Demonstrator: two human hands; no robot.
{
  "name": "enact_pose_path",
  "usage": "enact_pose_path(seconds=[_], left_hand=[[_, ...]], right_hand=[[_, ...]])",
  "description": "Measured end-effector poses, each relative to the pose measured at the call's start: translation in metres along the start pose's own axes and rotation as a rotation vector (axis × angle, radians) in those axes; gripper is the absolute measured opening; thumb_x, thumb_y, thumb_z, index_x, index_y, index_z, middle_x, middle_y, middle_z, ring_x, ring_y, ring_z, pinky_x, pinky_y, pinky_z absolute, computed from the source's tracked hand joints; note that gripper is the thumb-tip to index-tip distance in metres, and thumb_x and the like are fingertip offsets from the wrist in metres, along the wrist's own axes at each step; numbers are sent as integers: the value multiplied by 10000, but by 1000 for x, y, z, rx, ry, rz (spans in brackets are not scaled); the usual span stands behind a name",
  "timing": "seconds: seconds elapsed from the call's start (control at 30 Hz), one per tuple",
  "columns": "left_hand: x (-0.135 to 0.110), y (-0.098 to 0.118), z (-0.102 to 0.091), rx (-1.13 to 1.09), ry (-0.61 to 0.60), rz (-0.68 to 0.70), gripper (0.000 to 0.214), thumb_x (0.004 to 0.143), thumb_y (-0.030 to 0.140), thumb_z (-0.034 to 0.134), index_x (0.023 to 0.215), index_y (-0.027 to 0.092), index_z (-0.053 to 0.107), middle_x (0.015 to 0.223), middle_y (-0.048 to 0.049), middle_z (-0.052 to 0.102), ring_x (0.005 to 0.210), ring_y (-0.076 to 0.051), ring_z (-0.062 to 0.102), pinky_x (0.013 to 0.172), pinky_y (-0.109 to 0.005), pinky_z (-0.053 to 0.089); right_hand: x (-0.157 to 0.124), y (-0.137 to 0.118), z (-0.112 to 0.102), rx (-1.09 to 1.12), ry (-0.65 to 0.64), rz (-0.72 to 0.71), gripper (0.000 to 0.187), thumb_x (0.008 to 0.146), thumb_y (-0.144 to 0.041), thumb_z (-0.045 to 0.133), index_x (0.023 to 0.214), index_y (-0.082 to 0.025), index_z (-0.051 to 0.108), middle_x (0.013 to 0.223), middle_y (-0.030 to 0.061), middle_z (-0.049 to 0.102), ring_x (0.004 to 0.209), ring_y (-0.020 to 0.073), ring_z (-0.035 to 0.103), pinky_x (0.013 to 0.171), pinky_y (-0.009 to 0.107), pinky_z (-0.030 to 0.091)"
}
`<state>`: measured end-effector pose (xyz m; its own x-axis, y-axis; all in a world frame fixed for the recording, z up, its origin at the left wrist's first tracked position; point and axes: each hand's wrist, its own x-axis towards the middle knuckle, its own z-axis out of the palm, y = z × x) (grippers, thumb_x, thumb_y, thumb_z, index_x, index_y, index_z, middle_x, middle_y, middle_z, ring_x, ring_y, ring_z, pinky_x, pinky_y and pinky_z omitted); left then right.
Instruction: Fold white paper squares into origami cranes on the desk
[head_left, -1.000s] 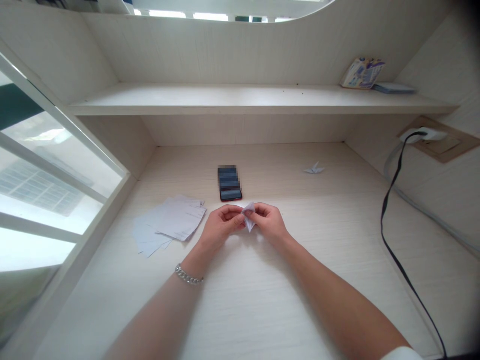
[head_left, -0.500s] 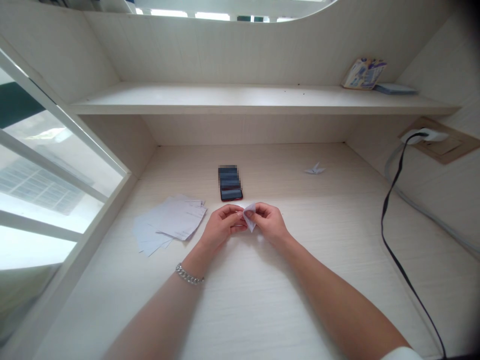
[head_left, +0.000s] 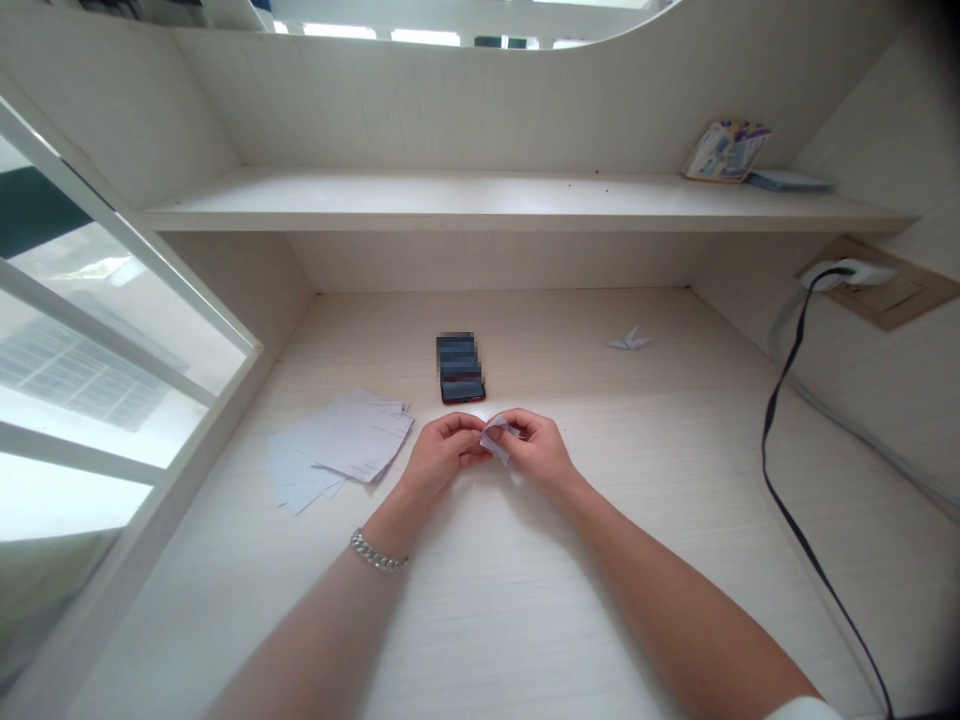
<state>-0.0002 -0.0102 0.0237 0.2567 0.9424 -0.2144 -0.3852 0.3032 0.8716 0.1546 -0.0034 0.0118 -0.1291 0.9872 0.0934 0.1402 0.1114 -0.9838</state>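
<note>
Between my two hands is a small folded piece of white paper (head_left: pixel 498 437), tilted and partly covered by fingers. My left hand (head_left: pixel 448 447) pinches its left edge, thumb and fingers close together. From the other side my right hand (head_left: pixel 534 445) grips it between thumb and forefinger. Just beyond the hands lies a phone (head_left: pixel 462 368), its screen blurred out. A pile of loose white paper sheets (head_left: pixel 360 435) is spread to the left of my left hand. Farther back on the right sits a small folded paper crane (head_left: pixel 630 340).
A shelf (head_left: pixel 480 222) crosses above the desk (head_left: pixel 495 620), bearing a colourful packet (head_left: pixel 726 150) and a flat bluish item (head_left: pixel 789 181) at its right end. A black cable (head_left: pixel 772 440) runs from the wall socket (head_left: pixel 892 290) down the right side. Window bars (head_left: pixel 112 330) stand at left.
The folded paper has turned in my fingers: its point hung downward before and now it lies more slanted and more covered. Both hands stay nearly in place.
</note>
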Motion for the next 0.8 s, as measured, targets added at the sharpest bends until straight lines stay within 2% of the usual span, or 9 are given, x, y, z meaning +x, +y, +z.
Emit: enact_pose_path(seconds=[0.13,0.37,0.5,0.63,0.8], left_hand=[[0,0,2,3,17,-12,158,666,167,668,809,105,643,809,-72,656,717,-140,609,740,-313,498],[3,-3,5,42,58,7,200,589,59,653,780,114,630,768,-48,655,739,-166,622,748,-347,505],[3,-4,5,45,73,10,154,632,126,664,782,107,634,777,-64,661,750,-178,628,764,-365,503],[3,-6,3,23,31,41,169,670,188,674,811,99,644,835,-93,671,780,-184,626,790,-370,494],[5,-13,3,65,64,61,198,684,232,685,835,108,655,838,-88,670,771,-170,618,771,-336,493]], right_hand=[[-1,-3,0,-74,20,-17,170,740,-300,607,835,-174,670,780,31,663,667,145,560,588,244,423],[-2,-5,1,-187,59,-40,160,737,-281,593,844,-188,669,801,17,662,680,140,559,614,246,428],[-2,-4,2,-187,65,-42,164,736,-289,595,841,-189,671,796,16,665,667,137,556,601,243,426],[-2,-4,1,-187,79,-40,160,731,-282,596,833,-187,674,771,13,665,640,131,549,576,237,417],[-3,-8,2,-189,110,-47,154,724,-284,603,816,-179,670,752,14,661,634,131,548,576,236,416]])
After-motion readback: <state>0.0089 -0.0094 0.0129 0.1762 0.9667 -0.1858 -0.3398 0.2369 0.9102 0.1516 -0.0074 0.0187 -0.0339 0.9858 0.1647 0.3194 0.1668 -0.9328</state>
